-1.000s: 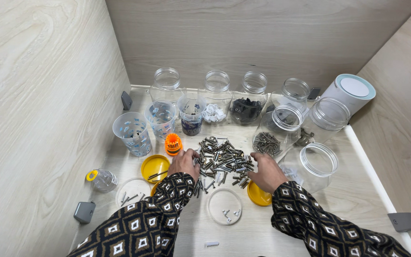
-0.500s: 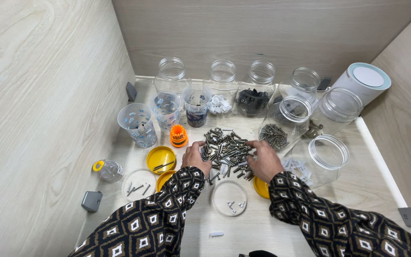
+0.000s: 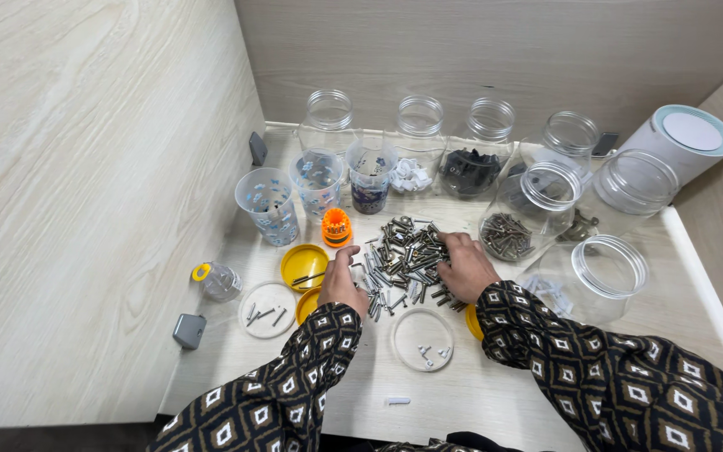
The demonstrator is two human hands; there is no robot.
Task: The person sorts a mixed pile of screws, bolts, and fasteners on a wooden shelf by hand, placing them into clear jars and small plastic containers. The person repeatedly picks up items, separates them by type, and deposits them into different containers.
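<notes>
A heap of dark metal screws (image 3: 405,259) lies in the middle of the pale desk (image 3: 504,385). My left hand (image 3: 342,283) rests at the heap's left edge, fingers curled, beside a yellow lid (image 3: 303,265) holding a few screws. My right hand (image 3: 464,266) lies on the heap's right side, fingers spread over the screws. I cannot tell whether either hand pinches a screw. A clear lid (image 3: 422,339) with a few small parts sits just in front of the heap, and a white lid (image 3: 268,309) with screws sits at the left.
Several clear jars stand along the back, one with black parts (image 3: 470,167), one with screws (image 3: 529,209). Measuring cups (image 3: 269,205) and an orange bit holder (image 3: 336,226) stand left. An empty jar (image 3: 600,276) lies right; a white round device (image 3: 684,142) sits in the far corner.
The view has shifted slightly. My right hand has slid left and forward onto the screw heap; my left hand stays at its left edge.
</notes>
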